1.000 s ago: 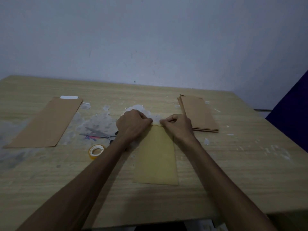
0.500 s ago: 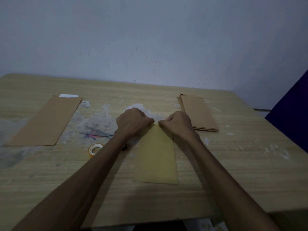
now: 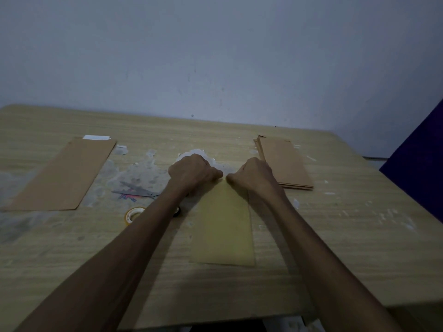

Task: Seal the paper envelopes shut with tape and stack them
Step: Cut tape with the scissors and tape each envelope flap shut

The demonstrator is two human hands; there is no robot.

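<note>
Worktop [image 3: 335, 248]: pale wood-grain surface that filled the lower half of the view and met a plain wall at its far edge; white flecks and smeared residue marked the middle of it.
Wall [image 3: 215, 56]: bare, bluish-grey, behind the worktop.
Single brown envelope [image 3: 62, 173]: lay flat at the left of the worktop, long axis running away from the viewer, with a white strip showing at its far end; well apart from both hands.
Yellow envelope [image 3: 223, 226]: lay flat at the centre, near end toward the viewer, far end under the two hands.
Stack of brown envelopes [image 3: 284, 161]: lay at the right, edges roughly aligned, just beside the right hand and not touching it.
Left hand [image 3: 191, 173]: knuckles up, fingers curled, grip closed on the far-left corner of the yellow envelope; thumb tip pointed toward the other hand.
Right hand [image 3: 254, 176]: knuckles up, fingers curled, grip closed on the far-right corner of the yellow envelope; the two hands sat close together with a narrow gap between them.
Scissors [image 3: 136, 190]: lay flat to the left of the left forearm, blades pointing left, over a patch of residue.
Tape roll [image 3: 133, 214]: yellow-rimmed, lay flat near the scissors, partly hidden by the left forearm.
Tape on the yellow envelope: could not be made out in the dim light.
</note>
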